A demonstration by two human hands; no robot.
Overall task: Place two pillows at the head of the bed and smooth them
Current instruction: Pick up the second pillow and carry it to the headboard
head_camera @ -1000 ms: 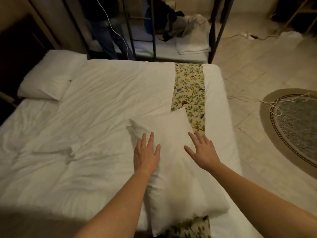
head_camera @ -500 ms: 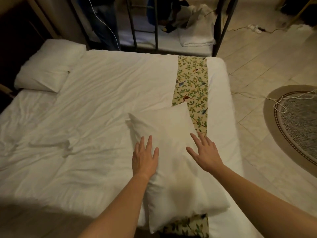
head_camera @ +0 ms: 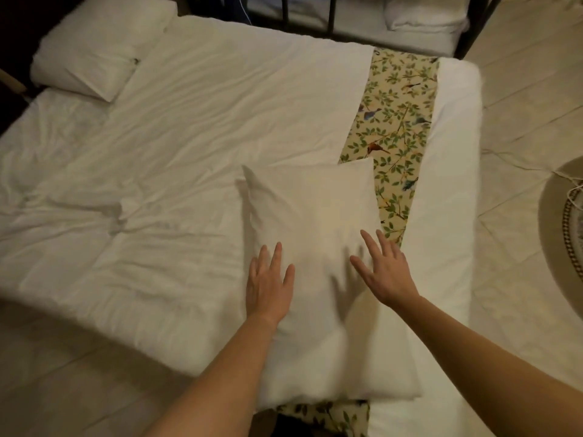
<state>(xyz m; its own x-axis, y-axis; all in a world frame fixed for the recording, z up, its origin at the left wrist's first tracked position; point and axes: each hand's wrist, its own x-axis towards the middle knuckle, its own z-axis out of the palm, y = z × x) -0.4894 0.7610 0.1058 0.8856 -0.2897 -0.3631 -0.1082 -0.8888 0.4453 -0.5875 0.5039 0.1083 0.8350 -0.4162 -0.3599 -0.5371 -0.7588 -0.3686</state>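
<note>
A white pillow (head_camera: 318,216) lies on the near right part of the bed (head_camera: 189,127), partly over a floral runner (head_camera: 396,121). My left hand (head_camera: 268,285) rests flat on the pillow's left side, fingers spread. My right hand (head_camera: 386,272) hovers just above or on its right side, fingers apart, casting a shadow on the pillow. A second white pillow (head_camera: 91,55) lies at the far left corner of the bed. Neither hand grips anything.
The white duvet is wrinkled at the left. A dark metal bed frame (head_camera: 331,14) with another white mattress and folded bedding (head_camera: 426,14) stands beyond. Tiled floor (head_camera: 523,105) lies to the right, with a round rug (head_camera: 564,222) and a thin cord.
The view has tilted down and closer to the bed. Both hands stay on the near pillow, shifted only slightly; the pillow lies in the same place.
</note>
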